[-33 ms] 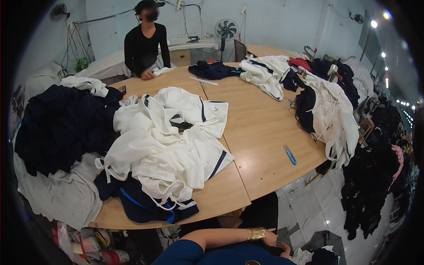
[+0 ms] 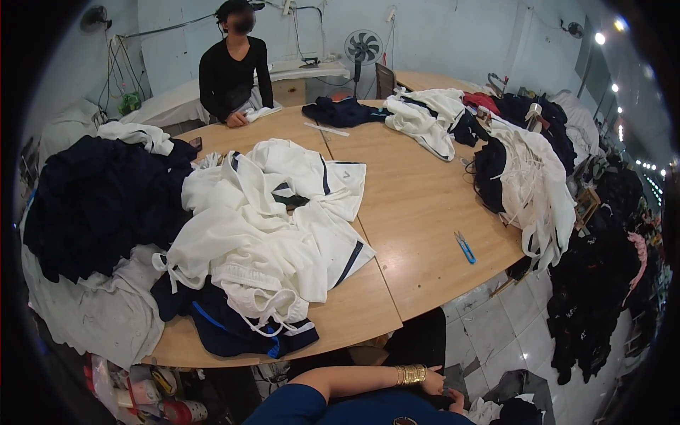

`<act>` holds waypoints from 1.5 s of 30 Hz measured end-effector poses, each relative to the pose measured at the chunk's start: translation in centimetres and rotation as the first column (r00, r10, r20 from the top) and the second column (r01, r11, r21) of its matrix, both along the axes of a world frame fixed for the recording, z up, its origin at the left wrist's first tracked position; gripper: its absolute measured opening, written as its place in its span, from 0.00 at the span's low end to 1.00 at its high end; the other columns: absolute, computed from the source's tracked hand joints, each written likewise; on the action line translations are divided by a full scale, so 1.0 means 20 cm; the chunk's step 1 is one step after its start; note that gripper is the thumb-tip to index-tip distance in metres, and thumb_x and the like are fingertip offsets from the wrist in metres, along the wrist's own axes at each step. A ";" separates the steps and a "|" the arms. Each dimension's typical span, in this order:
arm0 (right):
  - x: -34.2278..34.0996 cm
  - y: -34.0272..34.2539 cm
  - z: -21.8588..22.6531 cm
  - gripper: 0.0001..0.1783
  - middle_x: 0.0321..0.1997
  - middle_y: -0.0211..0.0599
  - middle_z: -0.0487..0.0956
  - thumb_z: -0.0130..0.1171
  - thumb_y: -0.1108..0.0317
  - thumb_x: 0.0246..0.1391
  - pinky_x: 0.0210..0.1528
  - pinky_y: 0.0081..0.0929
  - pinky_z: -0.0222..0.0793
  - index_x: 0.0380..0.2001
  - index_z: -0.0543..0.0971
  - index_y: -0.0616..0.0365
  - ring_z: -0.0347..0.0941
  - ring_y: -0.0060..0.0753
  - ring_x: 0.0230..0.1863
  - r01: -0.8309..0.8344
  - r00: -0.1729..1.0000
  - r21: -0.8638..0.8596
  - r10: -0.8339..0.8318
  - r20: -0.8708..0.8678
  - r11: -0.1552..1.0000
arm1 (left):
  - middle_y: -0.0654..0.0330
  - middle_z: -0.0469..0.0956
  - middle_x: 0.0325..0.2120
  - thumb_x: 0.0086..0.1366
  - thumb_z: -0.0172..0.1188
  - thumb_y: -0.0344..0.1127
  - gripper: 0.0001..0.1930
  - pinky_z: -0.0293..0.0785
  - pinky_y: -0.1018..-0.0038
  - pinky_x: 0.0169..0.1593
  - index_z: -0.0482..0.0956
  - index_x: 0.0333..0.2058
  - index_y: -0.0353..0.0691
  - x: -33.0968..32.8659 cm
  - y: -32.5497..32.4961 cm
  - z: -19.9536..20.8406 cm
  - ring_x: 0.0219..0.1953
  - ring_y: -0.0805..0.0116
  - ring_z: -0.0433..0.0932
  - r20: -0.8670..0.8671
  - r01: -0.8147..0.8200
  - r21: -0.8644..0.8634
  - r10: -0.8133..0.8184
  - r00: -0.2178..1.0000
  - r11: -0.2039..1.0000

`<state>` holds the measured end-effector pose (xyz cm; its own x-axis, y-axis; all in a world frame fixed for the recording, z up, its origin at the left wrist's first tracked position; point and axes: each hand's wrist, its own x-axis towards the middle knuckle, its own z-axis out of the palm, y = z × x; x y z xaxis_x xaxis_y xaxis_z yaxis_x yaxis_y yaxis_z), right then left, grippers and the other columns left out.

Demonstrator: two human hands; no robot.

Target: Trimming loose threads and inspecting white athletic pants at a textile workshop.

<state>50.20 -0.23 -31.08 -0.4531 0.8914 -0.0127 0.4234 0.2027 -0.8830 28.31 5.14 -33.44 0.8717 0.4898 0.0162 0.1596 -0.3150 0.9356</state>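
My left forearm, with a gold bracelet [image 2: 411, 375] at the wrist, reaches across my body to the right at the lower edge. My left hand [image 2: 433, 382] is off the table, close beside my right hand [image 2: 456, 401]. The fingers of both are small and partly hidden, and nothing held can be made out. On the table ahead lies a heap of white garments [image 2: 269, 219] with dark trim and drawstring waists. Under its near side is a navy garment [image 2: 219, 329] with a blue stripe. Blue-handled thread snips [image 2: 465, 248] lie alone on the right part of the table.
A big navy clothing pile [image 2: 99, 205] stands on the left. White garments [image 2: 535, 191] hang over the table's right edge [image 2: 506, 273]. Across the wooden table [image 2: 418, 198], a person in black [image 2: 237, 78] rests a hand by white cloth. Dark clothes [image 2: 584, 304] lie beyond the tiled floor.
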 end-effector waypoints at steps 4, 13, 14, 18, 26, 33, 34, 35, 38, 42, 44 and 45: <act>-0.02 0.02 0.28 0.24 0.43 0.45 0.75 0.59 0.60 0.49 0.53 0.27 0.63 0.46 0.73 0.64 0.70 0.36 0.48 -0.170 0.985 0.113 0.166 0.045 0.979 | 0.59 0.61 0.59 0.62 0.46 0.48 0.19 0.26 0.34 0.58 0.70 0.53 0.65 -0.04 -0.07 0.46 0.66 0.46 0.43 -0.430 0.189 0.174 -0.098 0.897 0.966; -0.39 0.44 1.25 0.23 0.36 0.40 0.79 0.52 0.53 0.57 0.48 0.21 0.66 0.34 0.79 0.68 0.76 0.30 0.39 -0.187 0.527 -0.629 0.617 0.584 0.754 | 0.52 0.57 0.61 0.63 0.51 0.47 0.25 0.43 0.52 0.63 0.63 0.58 0.51 -0.41 -0.23 0.75 0.63 0.56 0.54 -0.099 -0.208 -0.205 0.192 0.976 0.956; -0.41 0.45 1.22 0.23 0.36 0.40 0.79 0.52 0.53 0.57 0.48 0.21 0.66 0.34 0.79 0.68 0.76 0.30 0.39 -0.171 0.531 -0.632 0.611 0.587 0.756 | 0.53 0.64 0.55 0.66 0.48 0.45 0.25 0.56 0.72 0.59 0.60 0.58 0.39 -0.43 -0.25 0.80 0.57 0.65 0.63 0.206 -0.251 -0.214 0.295 0.933 0.944; -0.71 0.40 1.06 0.20 0.34 0.39 0.79 0.41 0.60 0.63 0.43 0.24 0.72 0.41 0.75 0.68 0.77 0.32 0.36 -0.310 0.947 -0.575 0.189 -0.261 0.757 | 0.62 0.72 0.45 0.70 0.43 0.40 0.18 0.62 0.80 0.54 0.66 0.53 0.36 -0.49 -0.24 0.84 0.47 0.76 0.68 0.308 -0.479 -0.625 0.759 0.574 0.616; -1.10 0.38 0.97 0.21 0.47 0.49 0.75 0.43 0.62 0.63 0.53 0.26 0.68 0.53 0.66 0.67 0.74 0.35 0.47 -0.703 0.702 -0.659 0.112 -0.703 0.269 | 0.53 0.72 0.47 0.69 0.42 0.40 0.20 0.72 0.78 0.43 0.67 0.51 0.30 -0.76 -0.34 1.07 0.40 0.72 0.73 0.184 -0.494 -0.814 0.942 0.282 0.306; -1.17 0.35 1.02 0.18 0.30 0.33 0.77 0.51 0.61 0.58 0.34 0.19 0.68 0.47 0.72 0.60 0.73 0.22 0.31 -0.692 0.693 -0.509 0.276 -0.666 0.512 | 0.48 0.73 0.44 0.68 0.44 0.40 0.20 0.74 0.74 0.42 0.65 0.50 0.27 -0.85 -0.38 0.96 0.40 0.65 0.75 0.246 -0.589 -0.724 0.932 0.268 0.360; -1.16 0.33 1.04 0.17 0.28 0.32 0.77 0.54 0.60 0.57 0.30 0.19 0.67 0.45 0.74 0.57 0.73 0.19 0.29 -0.644 0.731 -0.490 0.282 -0.622 0.588 | 0.51 0.75 0.37 0.66 0.48 0.40 0.16 0.73 0.73 0.38 0.69 0.45 0.32 -0.86 -0.38 0.94 0.38 0.65 0.76 0.153 -0.655 -0.694 0.950 0.271 0.298; -1.15 0.32 1.06 0.17 0.28 0.32 0.77 0.54 0.60 0.57 0.30 0.19 0.67 0.45 0.74 0.57 0.73 0.19 0.29 -0.632 0.736 -0.491 0.266 -0.622 0.600 | 0.54 0.77 0.31 0.64 0.52 0.39 0.12 0.72 0.73 0.34 0.74 0.40 0.36 -0.86 -0.38 0.92 0.35 0.65 0.76 0.062 -0.719 -0.652 0.963 0.263 0.239; -1.13 0.31 1.04 0.17 0.24 0.40 0.77 0.58 0.57 0.51 0.29 0.26 0.68 0.38 0.77 0.58 0.74 0.32 0.26 -0.333 0.906 -0.092 0.291 -0.307 0.938 | 0.55 0.74 0.35 0.65 0.50 0.32 0.09 0.73 0.78 0.35 0.70 0.41 0.36 -0.75 -0.29 1.04 0.36 0.69 0.75 0.099 -0.755 -0.595 0.958 0.270 0.275; -1.13 0.29 1.05 0.16 0.25 0.38 0.78 0.57 0.58 0.52 0.30 0.25 0.68 0.37 0.76 0.60 0.75 0.32 0.26 -0.507 0.860 -0.170 0.485 -0.159 0.845 | 0.54 0.71 0.46 0.63 0.54 0.41 0.22 0.74 0.79 0.39 0.65 0.51 0.33 -0.71 -0.25 1.13 0.41 0.69 0.75 0.193 -0.718 -0.602 0.937 0.292 0.348; -1.18 0.32 1.07 0.15 0.25 0.36 0.78 0.57 0.59 0.53 0.30 0.23 0.68 0.37 0.77 0.59 0.74 0.28 0.26 -0.508 0.849 -0.277 0.422 -0.318 0.815 | 0.57 0.73 0.41 0.61 0.58 0.43 0.26 0.68 0.83 0.29 0.67 0.52 0.32 -0.78 -0.27 1.09 0.32 0.72 0.73 0.250 -0.566 -0.732 0.922 0.295 0.380; -1.20 0.34 1.06 0.14 0.24 0.33 0.78 0.56 0.60 0.54 0.30 0.21 0.68 0.37 0.77 0.59 0.74 0.23 0.26 -0.496 0.839 -0.399 0.309 -0.448 0.771 | 0.57 0.73 0.41 0.61 0.58 0.43 0.26 0.68 0.83 0.29 0.67 0.52 0.32 -0.80 -0.29 1.06 0.32 0.72 0.73 0.252 -0.599 -0.724 0.940 0.230 0.341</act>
<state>26.19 6.51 -9.84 -0.8256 0.5402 -0.1632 0.0589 -0.2052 -0.9769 12.22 -0.59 -12.15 -0.1057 0.9866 -0.1245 -0.4918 0.0570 0.8688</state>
